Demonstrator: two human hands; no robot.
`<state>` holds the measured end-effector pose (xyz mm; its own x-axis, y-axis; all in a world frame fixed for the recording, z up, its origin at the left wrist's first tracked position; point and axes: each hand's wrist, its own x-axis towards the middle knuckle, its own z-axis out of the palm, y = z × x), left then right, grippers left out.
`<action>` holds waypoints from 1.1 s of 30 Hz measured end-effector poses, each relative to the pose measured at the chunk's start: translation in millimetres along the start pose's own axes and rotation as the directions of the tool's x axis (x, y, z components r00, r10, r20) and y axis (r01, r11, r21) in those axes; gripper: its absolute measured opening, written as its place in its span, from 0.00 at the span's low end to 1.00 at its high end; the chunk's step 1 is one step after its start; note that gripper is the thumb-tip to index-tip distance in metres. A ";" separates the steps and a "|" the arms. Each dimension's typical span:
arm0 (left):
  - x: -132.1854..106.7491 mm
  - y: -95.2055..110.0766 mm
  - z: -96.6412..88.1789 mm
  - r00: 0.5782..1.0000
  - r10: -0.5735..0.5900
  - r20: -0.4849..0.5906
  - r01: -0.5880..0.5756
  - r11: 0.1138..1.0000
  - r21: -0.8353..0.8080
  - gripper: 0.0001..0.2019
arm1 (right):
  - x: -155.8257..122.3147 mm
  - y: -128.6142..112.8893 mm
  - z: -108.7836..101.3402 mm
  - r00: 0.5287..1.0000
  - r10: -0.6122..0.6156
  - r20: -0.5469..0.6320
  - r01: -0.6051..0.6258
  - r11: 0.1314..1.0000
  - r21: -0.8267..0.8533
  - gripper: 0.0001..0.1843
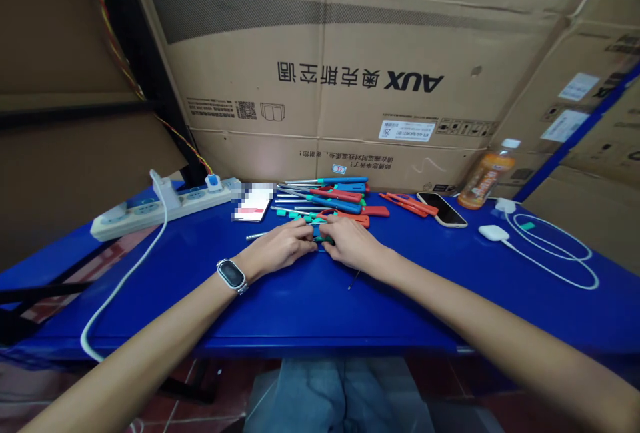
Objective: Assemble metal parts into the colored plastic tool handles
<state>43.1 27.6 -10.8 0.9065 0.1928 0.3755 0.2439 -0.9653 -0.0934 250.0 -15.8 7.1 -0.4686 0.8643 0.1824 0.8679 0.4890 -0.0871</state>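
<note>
My left hand (287,243), with a watch (232,274) on its wrist, and my right hand (351,241) meet over the middle of the table. Both have their fingers closed around a small piece with blue and green parts, mostly hidden by the fingers. A thin metal rod (256,236) shows to the left of my left hand. Below my right hand lies another thin dark piece (354,279). Just beyond my fingers is a pile of slim tools with metal shafts and coloured handles, among them a blue handle (343,204) and a red handle (375,211).
Behind the blue table (400,313) stands a large cardboard box (325,33). On the left are a power strip (193,201) and white cable (131,273). A white card-like item (254,203), red tools (407,204), a phone (442,210), orange bottle (486,176) and charger (493,233) are also here.
</note>
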 end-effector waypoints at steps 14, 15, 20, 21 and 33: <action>6.5 12.1 5.8 0.999 -0.039 -0.014 0.039 0.999 0.025 0.12 | -11.9 5.0 3.7 0.997 0.029 -0.071 -0.019 0.991 0.134 0.06; 7.3 12.6 6.2 0.999 -0.042 -0.018 0.042 0.999 0.021 0.13 | -11.9 5.5 3.7 0.997 0.037 -0.072 -0.026 0.989 0.148 0.07; 8.9 12.1 4.6 0.997 -0.072 0.017 0.072 0.997 0.006 0.14 | -12.1 3.7 1.2 0.994 0.074 -0.081 -0.064 0.991 0.119 0.09; 8.9 12.2 4.1 0.997 -0.075 0.021 0.075 0.997 0.006 0.14 | -12.2 2.6 0.2 0.994 0.071 -0.081 -0.062 0.993 0.102 0.09; 8.0 14.0 4.2 0.997 -0.076 0.006 0.076 0.997 0.023 0.12 | -16.1 -11.5 -6.5 0.997 0.054 -0.052 -0.058 0.996 -0.069 0.12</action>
<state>55.2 16.4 -13.0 0.8875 0.2664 0.3761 0.3196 -0.9437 -0.0856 248.6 -36.1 11.6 -0.4119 0.8822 0.2282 0.9027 0.4292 -0.0298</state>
